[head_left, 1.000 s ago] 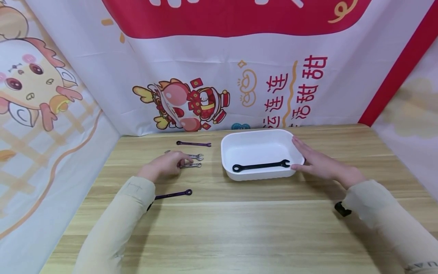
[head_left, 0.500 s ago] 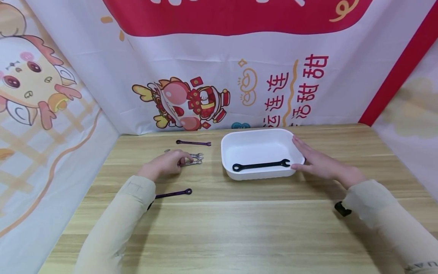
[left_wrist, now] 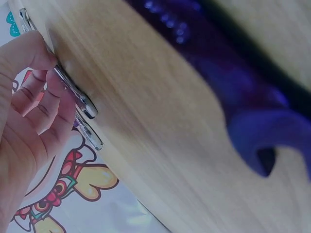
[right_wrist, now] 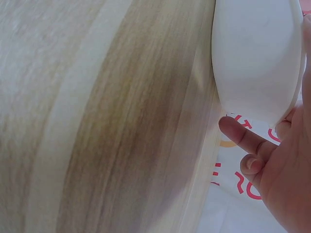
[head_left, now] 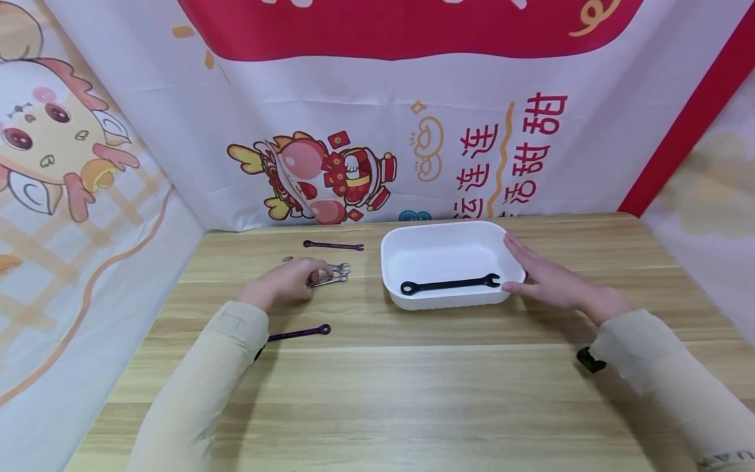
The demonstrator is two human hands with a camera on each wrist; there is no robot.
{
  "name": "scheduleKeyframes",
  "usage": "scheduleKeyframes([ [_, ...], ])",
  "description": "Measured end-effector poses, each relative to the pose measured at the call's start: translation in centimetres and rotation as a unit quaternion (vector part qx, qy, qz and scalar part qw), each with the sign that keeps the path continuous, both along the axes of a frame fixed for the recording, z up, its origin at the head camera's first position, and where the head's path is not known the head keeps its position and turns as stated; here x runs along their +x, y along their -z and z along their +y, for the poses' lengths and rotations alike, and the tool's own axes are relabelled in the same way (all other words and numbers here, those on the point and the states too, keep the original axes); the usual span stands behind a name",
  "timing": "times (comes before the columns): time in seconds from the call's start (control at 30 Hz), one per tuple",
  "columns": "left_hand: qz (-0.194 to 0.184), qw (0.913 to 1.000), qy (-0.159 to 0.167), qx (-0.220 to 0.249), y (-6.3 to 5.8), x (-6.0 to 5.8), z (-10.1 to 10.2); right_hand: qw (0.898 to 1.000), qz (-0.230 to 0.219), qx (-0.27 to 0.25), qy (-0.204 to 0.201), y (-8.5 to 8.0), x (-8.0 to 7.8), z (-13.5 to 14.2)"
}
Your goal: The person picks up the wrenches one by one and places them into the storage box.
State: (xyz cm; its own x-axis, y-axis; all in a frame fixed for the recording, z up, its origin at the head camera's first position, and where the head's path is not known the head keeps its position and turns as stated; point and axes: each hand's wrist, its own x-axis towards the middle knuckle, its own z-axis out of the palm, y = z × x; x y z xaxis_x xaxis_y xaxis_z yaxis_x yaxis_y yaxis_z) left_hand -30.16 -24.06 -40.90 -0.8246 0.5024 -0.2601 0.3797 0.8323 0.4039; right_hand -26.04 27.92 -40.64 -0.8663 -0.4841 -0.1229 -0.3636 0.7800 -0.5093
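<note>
My left hand (head_left: 290, 279) pinches a small silver combination wrench (head_left: 330, 281) between thumb and fingers, over the table's left side. Right behind it lies a second silver wrench (head_left: 341, 268), partly hidden by the hand. In the left wrist view the pinched silver wrench (left_wrist: 77, 95) points down past the fingertips, and a large blurred purple wrench (left_wrist: 243, 97) fills the right. At the right end of a white plastic container (head_left: 448, 302), my right hand (head_left: 545, 280) rests with fairly straight fingers against its rim and side. Inside the container a black combination wrench (head_left: 449, 284) leans along the near wall.
A thin purple wrench (head_left: 333, 246) lies behind the silver ones. Another purple wrench (head_left: 302, 333) lies nearer me, partly under the left sleeve. The wooden table (head_left: 436, 393) meets a printed cloth backdrop (head_left: 377, 92) at the back and sides.
The ring end of the silver wrench in my left hand has shifted slightly back, closer to the second silver wrench. My right hand and the container have stayed in place.
</note>
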Motion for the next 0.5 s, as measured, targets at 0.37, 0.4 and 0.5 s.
scheduleKeyframes([
  [0.37,-0.015,0.9998,-0.006,0.006,-0.6,0.29,0.11,0.999,0.026,-0.014,-0.017,0.14,0.13,0.09],
  [0.4,-0.016,0.9998,-0.005,0.006,-0.6,0.28,0.13,0.999,0.025,-0.013,-0.017,0.15,0.13,0.13],
  [0.5,-0.013,0.9999,-0.002,0.006,-0.62,0.17,0.13,1.0,0.022,-0.009,-0.016,0.14,0.14,0.17],
])
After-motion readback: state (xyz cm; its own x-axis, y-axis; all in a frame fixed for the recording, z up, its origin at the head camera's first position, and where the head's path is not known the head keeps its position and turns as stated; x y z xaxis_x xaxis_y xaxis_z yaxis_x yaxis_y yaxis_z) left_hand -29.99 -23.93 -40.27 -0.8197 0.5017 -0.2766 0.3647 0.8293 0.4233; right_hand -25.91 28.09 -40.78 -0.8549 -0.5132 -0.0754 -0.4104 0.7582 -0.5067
